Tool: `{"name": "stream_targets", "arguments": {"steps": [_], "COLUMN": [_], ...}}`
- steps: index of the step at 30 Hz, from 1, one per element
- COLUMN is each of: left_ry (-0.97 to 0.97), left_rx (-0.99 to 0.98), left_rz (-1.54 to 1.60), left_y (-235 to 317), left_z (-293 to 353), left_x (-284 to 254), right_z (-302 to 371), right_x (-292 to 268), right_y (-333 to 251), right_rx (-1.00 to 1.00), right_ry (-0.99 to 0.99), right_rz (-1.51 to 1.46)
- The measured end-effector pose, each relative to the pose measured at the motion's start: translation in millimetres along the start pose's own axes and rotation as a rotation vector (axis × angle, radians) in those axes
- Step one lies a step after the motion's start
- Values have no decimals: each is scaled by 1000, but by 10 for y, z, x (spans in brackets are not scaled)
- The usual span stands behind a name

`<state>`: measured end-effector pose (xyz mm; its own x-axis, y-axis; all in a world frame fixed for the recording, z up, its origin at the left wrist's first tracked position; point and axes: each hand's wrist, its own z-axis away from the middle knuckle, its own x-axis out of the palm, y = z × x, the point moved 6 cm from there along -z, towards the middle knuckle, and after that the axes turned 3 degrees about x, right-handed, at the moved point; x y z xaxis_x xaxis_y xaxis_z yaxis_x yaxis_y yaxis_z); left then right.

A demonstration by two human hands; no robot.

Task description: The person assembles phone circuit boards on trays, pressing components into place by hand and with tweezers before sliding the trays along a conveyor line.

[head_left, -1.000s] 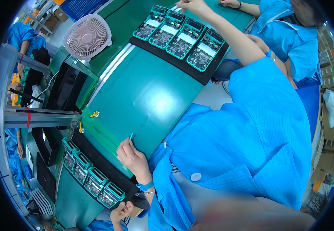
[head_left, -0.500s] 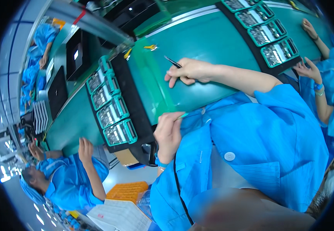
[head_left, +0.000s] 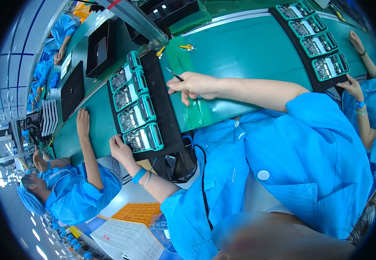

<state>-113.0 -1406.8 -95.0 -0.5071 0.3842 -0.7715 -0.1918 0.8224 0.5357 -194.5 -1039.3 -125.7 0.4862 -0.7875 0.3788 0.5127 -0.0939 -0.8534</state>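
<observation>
My right hand [head_left: 198, 85] holds slim dark tweezers [head_left: 175, 75] over the green bench mat [head_left: 248, 56], their tip pointing up and left. Left of it lies a long black carrier board [head_left: 164, 104] bearing a row of green frames with circuit boards. My left hand [head_left: 125, 151] is at its near left corner, fingers bent against the edge by the nearest green frame [head_left: 143, 138]. What those fingertips grip is partly hidden. A strip of shiny green tape [head_left: 196, 113] runs along the mat beside the carrier, under my right hand.
A second carrier with green frames [head_left: 330, 66] lies at the right. Small yellow-handled parts [head_left: 187, 47] rest near a metal post [head_left: 146, 26]. Co-workers sit at both sides; one person's hand [head_left: 83, 123] rests on the bench at left. Orange trays [head_left: 136, 213] stand below.
My left hand has moved from in front of my chest leftward to the carrier's near corner. My right hand, still with the tweezers, is slightly further left. The view has shifted a little.
</observation>
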Motion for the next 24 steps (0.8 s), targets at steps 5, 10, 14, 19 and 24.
{"name": "stream_targets", "arguments": {"steps": [5,10,14,19,24], "left_ry": [-198,-410,-393,-415,-600], "left_rx": [-141,-414,-327,-204,48], "left_rz": [414,1005,1032,943,854], "left_y": [-315,-30,137,87,-63], "left_z": [-23,226,411,147,-280], "left_x": [129,176,44,32,239], "right_z": [-467,-865,-889,-672,-556], "right_x": [-152,-43,119,52,116], "right_y": [-43,-265,-365,-363,-22], "right_rx": [-66,-76,-136,-298,-378], "right_ry": [180,368,486,646,772], "right_rz": [-81,-101,-147,-62,-169]}}
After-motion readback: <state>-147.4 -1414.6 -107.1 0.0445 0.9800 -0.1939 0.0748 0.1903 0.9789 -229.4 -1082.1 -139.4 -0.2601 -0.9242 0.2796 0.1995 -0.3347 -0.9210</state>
